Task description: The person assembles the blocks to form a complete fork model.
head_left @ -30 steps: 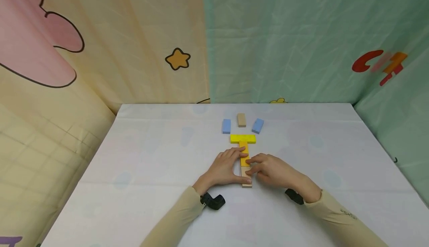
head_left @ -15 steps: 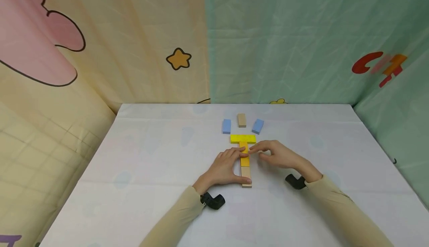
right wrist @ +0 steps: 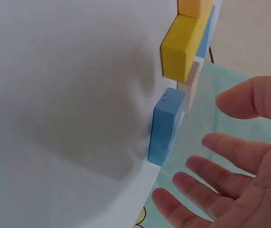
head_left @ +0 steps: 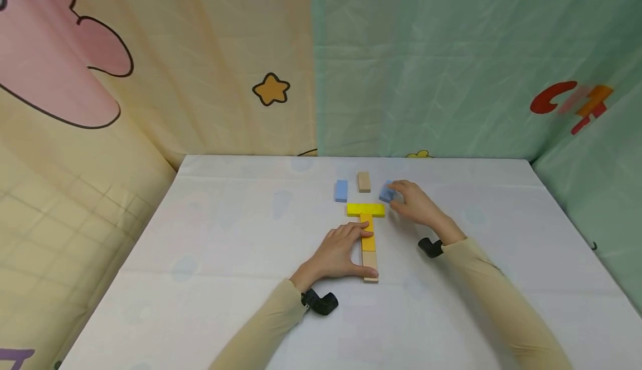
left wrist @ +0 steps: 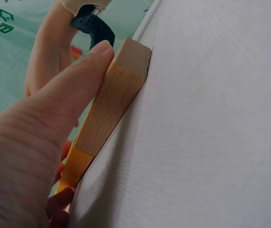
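Observation:
My left hand (head_left: pixel 337 253) rests over a column of blocks, its fingers on the orange block (head_left: pixel 368 242) and its thumb at the wooden block (head_left: pixel 369 259). The left wrist view shows the thumb lying along the wooden block (left wrist: pixel 111 104), which meets the orange one (left wrist: pixel 72 172). A yellow block (head_left: pixel 365 209) lies crosswise at the column's far end. My right hand (head_left: pixel 420 205) hovers at the right blue block (head_left: pixel 385 195). In the right wrist view its spread fingers (right wrist: pixel 210 175) stand apart from that blue block (right wrist: pixel 163 126), holding nothing.
Beyond the yellow block, another blue block (head_left: pixel 341 190) stands at the left and a small wooden block (head_left: pixel 364 182) in the middle. The white-covered table (head_left: pixel 225 219) is bordered by patterned curtains (head_left: pixel 426 69) at the back and sides.
My right hand has moved away from beside the column, up and over to the right blue block. The left hand has stayed on the column.

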The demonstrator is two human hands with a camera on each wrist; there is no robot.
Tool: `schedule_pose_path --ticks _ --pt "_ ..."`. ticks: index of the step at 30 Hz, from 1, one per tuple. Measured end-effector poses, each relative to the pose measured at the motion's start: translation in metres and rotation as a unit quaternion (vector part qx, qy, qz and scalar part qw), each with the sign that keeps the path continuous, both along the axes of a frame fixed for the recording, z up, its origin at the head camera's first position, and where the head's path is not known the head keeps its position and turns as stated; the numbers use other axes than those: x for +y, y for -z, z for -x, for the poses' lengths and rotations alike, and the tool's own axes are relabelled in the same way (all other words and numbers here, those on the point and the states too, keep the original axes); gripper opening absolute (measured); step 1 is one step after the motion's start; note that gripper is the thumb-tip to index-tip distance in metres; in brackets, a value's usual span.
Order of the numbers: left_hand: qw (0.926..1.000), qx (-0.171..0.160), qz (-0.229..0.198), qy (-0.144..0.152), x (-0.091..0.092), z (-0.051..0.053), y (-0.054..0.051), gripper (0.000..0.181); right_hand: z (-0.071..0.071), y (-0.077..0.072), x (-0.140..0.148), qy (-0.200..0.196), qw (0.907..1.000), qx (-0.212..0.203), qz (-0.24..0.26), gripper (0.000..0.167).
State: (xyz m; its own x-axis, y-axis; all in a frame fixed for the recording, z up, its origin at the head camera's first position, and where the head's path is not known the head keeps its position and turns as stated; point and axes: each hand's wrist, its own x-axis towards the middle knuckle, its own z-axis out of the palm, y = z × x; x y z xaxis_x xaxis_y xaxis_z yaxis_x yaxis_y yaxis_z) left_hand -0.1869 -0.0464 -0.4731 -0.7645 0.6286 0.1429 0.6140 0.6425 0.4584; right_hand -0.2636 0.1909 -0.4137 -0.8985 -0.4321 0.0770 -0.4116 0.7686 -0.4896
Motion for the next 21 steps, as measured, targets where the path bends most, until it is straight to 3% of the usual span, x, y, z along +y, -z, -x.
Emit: schedule_pose_path --ticks 9,13,21 --pt "1.0 -0.003 0.004 -0.003 0.001 -0.002 -0.001 0.087 0.006 0.007 -0.012 0.037 0.9959 -0.03 -0.077 0.051" --pt "1.0 -0.002 0.006 -0.002 0.0 -0.002 -0.003 0.086 0.007 0.009 -0.019 0.034 0.9934 -0.024 -0.107 0.049" --pt "1.0 -0.002 0.004 0.001 0.001 -0.001 -0.003 0.086 0.007 0.008 -0.025 0.015 0.9926 -0.025 -0.118 0.047"
